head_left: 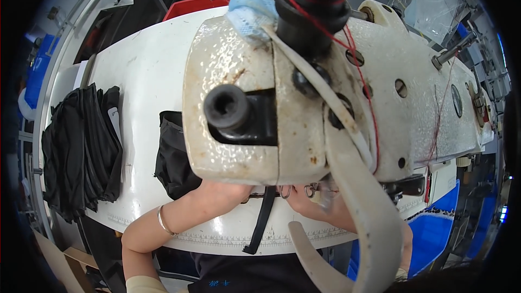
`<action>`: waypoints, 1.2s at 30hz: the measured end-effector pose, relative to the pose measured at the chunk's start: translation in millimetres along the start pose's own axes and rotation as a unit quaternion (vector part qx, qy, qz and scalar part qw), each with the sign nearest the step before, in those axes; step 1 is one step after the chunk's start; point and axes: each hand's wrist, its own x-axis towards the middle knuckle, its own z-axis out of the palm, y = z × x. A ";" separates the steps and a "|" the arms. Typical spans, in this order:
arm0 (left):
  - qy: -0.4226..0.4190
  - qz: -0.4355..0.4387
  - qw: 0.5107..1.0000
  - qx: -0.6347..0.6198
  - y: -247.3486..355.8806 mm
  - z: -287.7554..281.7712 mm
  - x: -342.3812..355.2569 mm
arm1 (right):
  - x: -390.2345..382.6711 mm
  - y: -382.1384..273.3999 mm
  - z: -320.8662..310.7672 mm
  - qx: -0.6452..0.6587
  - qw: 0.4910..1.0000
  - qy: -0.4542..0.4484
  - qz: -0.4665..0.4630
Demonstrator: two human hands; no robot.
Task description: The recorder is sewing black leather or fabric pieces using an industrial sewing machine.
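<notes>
The pale head of a sewing machine (233, 59) fills the middle of the view and covers the stitching area. My left hand (223, 192) reaches beneath its near edge from the left, with a bangle on the wrist; its fingers are hidden. From the right, my right hand (305, 203) comes in close to the needle area, its fingers mostly behind machine parts. Between the two hands a narrow black strip (264, 220) hangs toward the table's front edge. A black fabric piece (172, 154) lies beside my left hand, partly under the machine head.
A heap of black fabric pieces (84, 152) lies at the left of the white table (141, 76). A curved pale lever (374, 222) juts out in front at the right. Red thread (364, 84) runs over the machine. A blue bin (434, 236) stands at the lower right.
</notes>
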 end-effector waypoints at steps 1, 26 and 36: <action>0.001 0.019 0.999 0.029 0.9 -2.4 2.3 | 0.1 -0.7 -2.7 -0.092 0.995 0.005 -0.024; 0.028 -0.017 0.995 0.094 29.1 -41.4 13.6 | 5.6 1.2 -19.6 -0.446 0.817 0.141 -0.337; 0.040 0.001 0.998 0.041 34.5 -30.2 14.1 | 4.4 5.9 3.9 -0.372 0.849 0.194 -0.320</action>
